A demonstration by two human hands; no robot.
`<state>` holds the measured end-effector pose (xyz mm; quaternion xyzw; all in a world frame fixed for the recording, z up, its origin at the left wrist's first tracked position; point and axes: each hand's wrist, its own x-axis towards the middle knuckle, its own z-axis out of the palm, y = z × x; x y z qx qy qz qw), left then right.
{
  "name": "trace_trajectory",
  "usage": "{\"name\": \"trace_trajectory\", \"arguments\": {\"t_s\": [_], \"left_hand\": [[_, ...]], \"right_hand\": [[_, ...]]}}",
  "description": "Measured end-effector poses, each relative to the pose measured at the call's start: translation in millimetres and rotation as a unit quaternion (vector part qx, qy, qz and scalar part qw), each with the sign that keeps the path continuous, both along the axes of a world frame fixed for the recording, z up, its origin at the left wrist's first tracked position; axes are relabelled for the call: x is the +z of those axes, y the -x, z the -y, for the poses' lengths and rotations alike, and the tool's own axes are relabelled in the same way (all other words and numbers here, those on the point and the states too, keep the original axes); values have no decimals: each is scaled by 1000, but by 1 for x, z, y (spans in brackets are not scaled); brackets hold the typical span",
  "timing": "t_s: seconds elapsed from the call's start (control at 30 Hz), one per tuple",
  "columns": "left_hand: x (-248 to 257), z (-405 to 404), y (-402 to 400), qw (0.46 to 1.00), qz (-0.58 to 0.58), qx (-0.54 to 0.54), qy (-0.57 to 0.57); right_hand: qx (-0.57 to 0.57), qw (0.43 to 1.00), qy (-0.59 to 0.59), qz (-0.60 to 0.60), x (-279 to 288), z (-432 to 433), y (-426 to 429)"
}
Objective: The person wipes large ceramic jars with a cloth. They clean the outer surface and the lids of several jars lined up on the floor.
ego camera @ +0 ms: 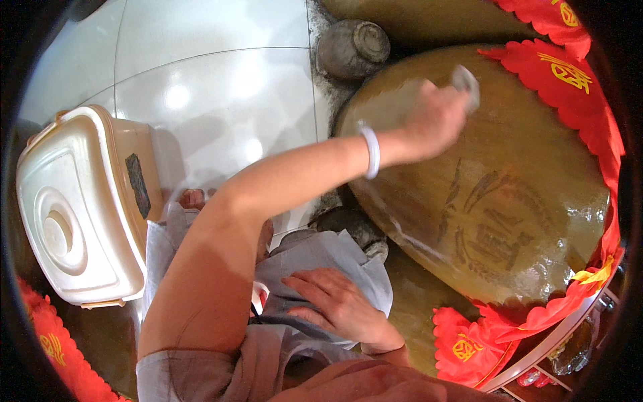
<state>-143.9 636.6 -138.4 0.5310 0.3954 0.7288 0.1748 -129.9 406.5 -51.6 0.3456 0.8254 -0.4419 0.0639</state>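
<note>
My left hand (439, 118), with a pale bangle on its wrist, reaches out over a large brown glazed jar (532, 125). Its fingers hold a wadded grey-white cloth (467, 86) against or just above the jar's upper side; the hand is blurred. A raised emblem marks the jar's lower part, and shiny patches show near its right edge. Red scalloped cloth (567, 80) with yellow characters runs along the jar's right side. My right hand (341, 301) rests palm down on the grey clothing over my lap, holding nothing visible, fingers slightly spread.
A lidded cream plastic bin (83, 201) stands at left on the white tiled floor (216, 100). A small dark pottery jar (354, 49) sits above the large one. More brown jar surfaces lie at the top and lower left. A curved shelf edge (547, 346) is at lower right.
</note>
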Motion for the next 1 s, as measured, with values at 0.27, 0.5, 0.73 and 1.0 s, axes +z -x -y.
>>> {"name": "trace_trajectory", "arguments": {"t_s": [0.27, 0.5, 0.73, 1.0], "left_hand": [[-148, 39, -21, 879, -102, -91, 457], [-18, 36, 6, 990, 6, -25, 137], [-65, -18, -12, 960, 189, -6, 207], [-200, 25, -20, 872, -56, -127, 469]], "right_hand": [[7, 1000, -23, 11, -5, 1, -9], [-5, 1000, -5, -17, 1, 3, -11], [11, 1000, 5, -22, 4, 1, -4], [19, 1000, 6, -7, 3, 2, -1]]}}
